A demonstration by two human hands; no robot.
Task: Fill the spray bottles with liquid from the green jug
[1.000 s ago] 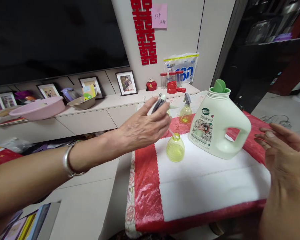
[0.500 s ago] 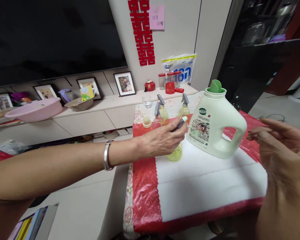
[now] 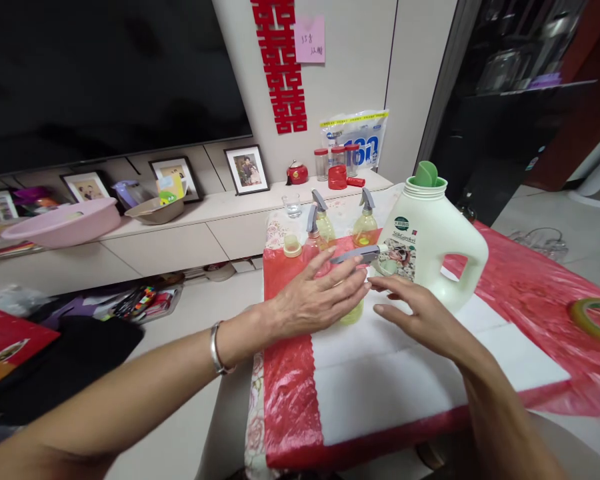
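A yellowish spray bottle (image 3: 353,315) with a grey trigger head (image 3: 357,254) stands on the white cloth, its nozzle pointing right towards the jug. My left hand (image 3: 320,293), with a silver bangle at the wrist, is spread in front of that bottle and hides most of it; its fingers are stretched and the thumb is apart. From the right, my right hand (image 3: 425,313) reaches to the same bottle, thumb and fingers apart, fingertips near its side. Whether either hand touches the bottle is unclear. Behind my right hand stands a pale green jug (image 3: 433,233) with a green cup-like piece (image 3: 426,175) in its mouth.
Further back on the table are a yellow spray bottle (image 3: 365,230), another yellow one (image 3: 324,220), a pinkish one (image 3: 312,233), a bottle with a cream cap (image 3: 293,247) and a glass (image 3: 292,205). A tape roll (image 3: 597,320) lies at right on red plastic (image 3: 530,293).
My left hand has loosened from the grey trigger head and spread its fingers in front of the bottle. My right hand has come in from the far right to the bottle.
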